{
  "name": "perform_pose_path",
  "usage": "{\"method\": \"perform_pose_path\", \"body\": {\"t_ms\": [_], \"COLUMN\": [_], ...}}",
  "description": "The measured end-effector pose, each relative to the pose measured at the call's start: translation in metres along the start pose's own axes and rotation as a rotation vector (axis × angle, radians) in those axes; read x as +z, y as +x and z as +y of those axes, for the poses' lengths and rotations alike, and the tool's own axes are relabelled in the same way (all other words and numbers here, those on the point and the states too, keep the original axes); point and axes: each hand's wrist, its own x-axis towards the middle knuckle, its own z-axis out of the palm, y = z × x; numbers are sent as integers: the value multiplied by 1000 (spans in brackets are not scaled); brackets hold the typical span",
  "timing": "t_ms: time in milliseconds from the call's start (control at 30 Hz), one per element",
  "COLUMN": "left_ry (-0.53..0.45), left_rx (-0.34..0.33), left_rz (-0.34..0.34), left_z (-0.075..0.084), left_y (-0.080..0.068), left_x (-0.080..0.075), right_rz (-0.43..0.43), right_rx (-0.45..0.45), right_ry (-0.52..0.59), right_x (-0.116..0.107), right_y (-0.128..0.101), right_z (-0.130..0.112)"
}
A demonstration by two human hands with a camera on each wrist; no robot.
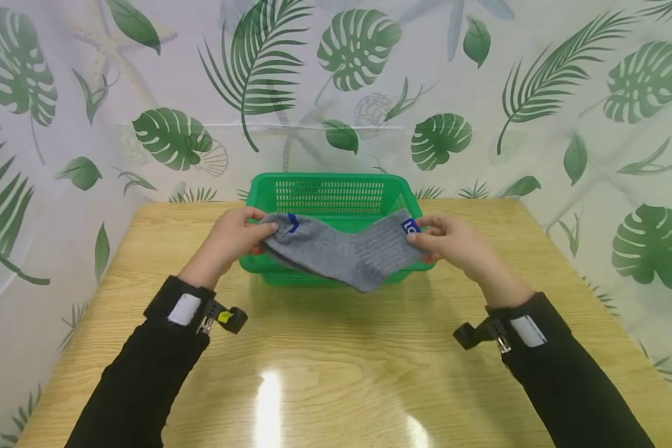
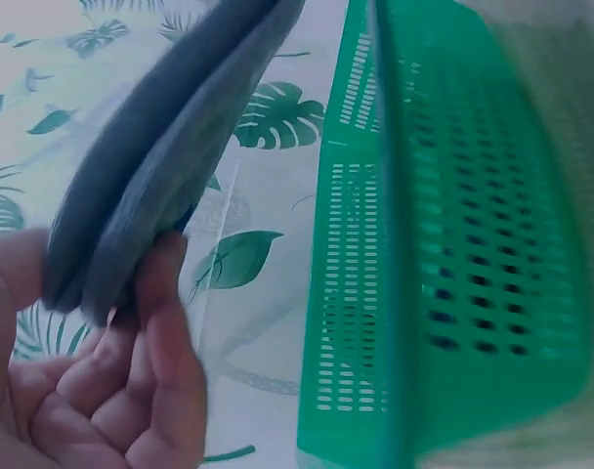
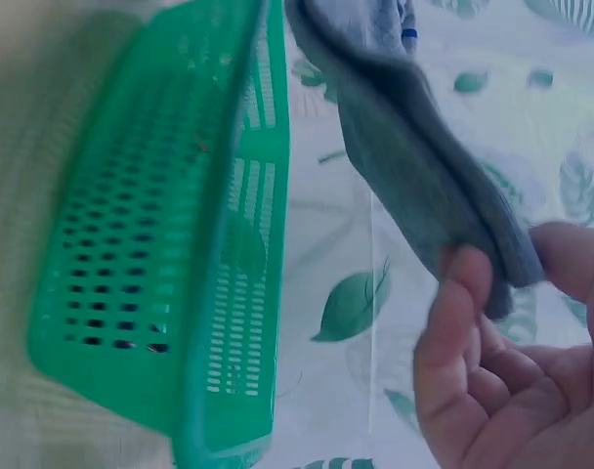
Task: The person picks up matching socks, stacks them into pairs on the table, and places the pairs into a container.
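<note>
A pair of grey socks (image 1: 336, 249), one laid against the other, is stretched sideways in the air in front of the green basket. Blue marks show near both ends. My left hand (image 1: 238, 233) pinches the toe end between thumb and fingers. At the cuff end, beside a blue patch with white lettering, my right hand (image 1: 450, 242) pinches the fabric. Both wrist views show the two layers of the socks (image 2: 160, 166) edge-on between thumb and fingertips. The socks hide part of the basket's front rim in the head view.
The green plastic basket (image 1: 330, 178), with slotted walls, stands on the wooden table (image 1: 336, 348) near its far edge. A white leaf-patterned sheet (image 1: 313, 140) hangs behind the table and along both sides.
</note>
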Motion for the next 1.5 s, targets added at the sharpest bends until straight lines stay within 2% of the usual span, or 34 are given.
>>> {"method": "perform_pose_path", "body": {"t_ms": [100,167,233,333,500,600,733,833,1000,1067,1133,1200,1300,1400,1500], "left_ry": [-17,-16,8,68,142,129,121,199,385,479,610,743,843,807,745], "left_rx": [-6,-24,-51,-108,-148,-154,-179,-189,-201,-175,-95,3,92,20,-92], "left_rz": [92,163,224,275,280,271,270,263,188,167,139,77,-115,-338,-461], "left_z": [16,21,18,5,-10,-17,-27,-31,-24,-17,-8,-1,7,8,6], "left_y": [24,41,57,74,84,86,89,90,87,83,80,78,77,80,82], "left_x": [5,13,23,37,50,53,54,54,59,64,71,79,88,91,88], "right_rz": [73,102,113,102,123,150,167,157,139,140,119,62,-85,-217,-321], "right_rx": [34,60,105,168,231,236,249,255,192,136,58,-24,-79,-45,-26], "right_ry": [9,26,44,51,-62,-137,-174,-254,-488,-597,-695,-755,-706,-634,-625], "right_x": [-5,-2,8,27,44,46,46,46,51,56,61,68,77,83,86], "right_y": [26,45,63,85,102,106,107,107,106,104,103,103,109,119,127], "right_z": [-7,-4,1,13,24,28,32,36,40,36,29,23,17,18,22]}}
